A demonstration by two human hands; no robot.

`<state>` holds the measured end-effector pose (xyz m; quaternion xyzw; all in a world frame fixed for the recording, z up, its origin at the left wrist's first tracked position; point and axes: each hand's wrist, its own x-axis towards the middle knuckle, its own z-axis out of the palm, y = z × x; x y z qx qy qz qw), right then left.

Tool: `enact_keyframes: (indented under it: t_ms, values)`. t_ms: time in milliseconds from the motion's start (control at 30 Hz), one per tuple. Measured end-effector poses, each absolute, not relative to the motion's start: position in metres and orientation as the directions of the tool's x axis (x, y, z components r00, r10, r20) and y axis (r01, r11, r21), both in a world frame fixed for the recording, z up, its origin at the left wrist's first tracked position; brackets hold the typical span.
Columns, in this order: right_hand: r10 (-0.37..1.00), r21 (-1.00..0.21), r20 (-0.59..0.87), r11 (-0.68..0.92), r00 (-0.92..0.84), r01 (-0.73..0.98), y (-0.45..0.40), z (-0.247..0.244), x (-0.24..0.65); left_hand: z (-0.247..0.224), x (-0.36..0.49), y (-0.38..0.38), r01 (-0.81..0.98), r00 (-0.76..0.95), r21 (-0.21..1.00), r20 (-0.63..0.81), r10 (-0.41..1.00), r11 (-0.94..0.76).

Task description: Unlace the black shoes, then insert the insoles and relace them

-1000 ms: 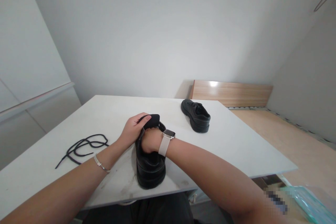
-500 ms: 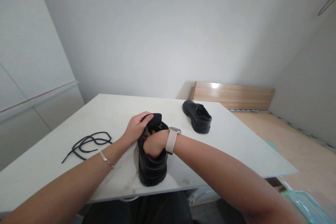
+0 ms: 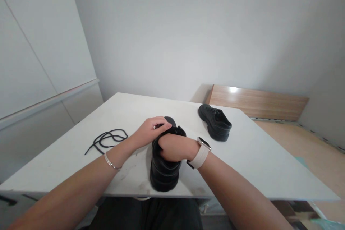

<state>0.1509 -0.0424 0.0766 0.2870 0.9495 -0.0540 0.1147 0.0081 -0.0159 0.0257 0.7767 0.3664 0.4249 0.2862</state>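
A black shoe (image 3: 165, 176) stands near the front edge of the white table, its heel toward me. My left hand (image 3: 153, 128) grips the upper front of this shoe, thumb stretched across the tongue area. Reaching into the shoe's opening is my right hand (image 3: 174, 146); its fingers are hidden inside, so their pose and anything they hold cannot be seen. A loose black shoelace (image 3: 107, 137) lies in loops on the table to the left. A second black shoe (image 3: 215, 122), with its lace in, rests farther back on the right.
The white table (image 3: 250, 165) reaches to the wall behind. A wooden board (image 3: 256, 97) stands beyond its back right corner, beside a light wooden surface (image 3: 280, 134). White cabinet panels (image 3: 40, 57) rise at the left.
The view has shifted, so the table's things appear farther right. My right wrist has turned and lifted slightly at the shoe's opening. My left hand has lowered the tongue it was holding up.
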Motion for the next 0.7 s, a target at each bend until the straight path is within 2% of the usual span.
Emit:
enact_keyframes:
  t_ms: [67,167,300,400,467,567,633,700]
  values:
    - [0.596,-0.057,-0.177,0.789,-0.783,0.612,-0.051,0.078,0.158,0.026,0.001,-0.022,0.34,0.434,0.718,0.452,0.779,-0.607]
    - [0.672,-0.152,0.028,0.734,-0.74,0.662,-0.065,0.076,0.17,0.024,-0.008,-0.027,0.39,0.506,0.637,0.456,0.733,-0.665]
    - [0.672,-0.303,0.316,0.74,-0.669,0.6,-0.076,0.067,0.18,0.025,-0.015,-0.033,0.46,0.547,0.508,0.484,0.683,-0.728]
    - [0.705,-0.363,0.469,0.702,-0.531,0.612,-0.076,0.061,0.186,0.027,-0.018,-0.042,0.46,0.562,0.491,0.483,0.671,-0.739]
    - [0.737,-0.344,0.478,0.658,-0.478,0.67,-0.072,0.059,0.188,0.027,-0.022,-0.05,0.454,0.564,0.499,0.48,0.672,-0.738]
    - [0.746,-0.265,0.403,0.649,-0.53,0.713,-0.066,0.058,0.192,0.023,-0.039,-0.061,0.519,0.477,0.518,0.484,0.733,-0.68]
    - [0.738,-0.234,0.367,0.662,-0.566,0.712,-0.063,0.057,0.194,0.015,-0.063,-0.065,0.637,0.364,0.5,0.476,0.801,-0.586]
    - [0.729,-0.232,0.366,0.673,-0.578,0.702,-0.062,0.057,0.195,0.004,-0.095,-0.067,0.8,0.264,0.402,0.432,0.863,-0.445]
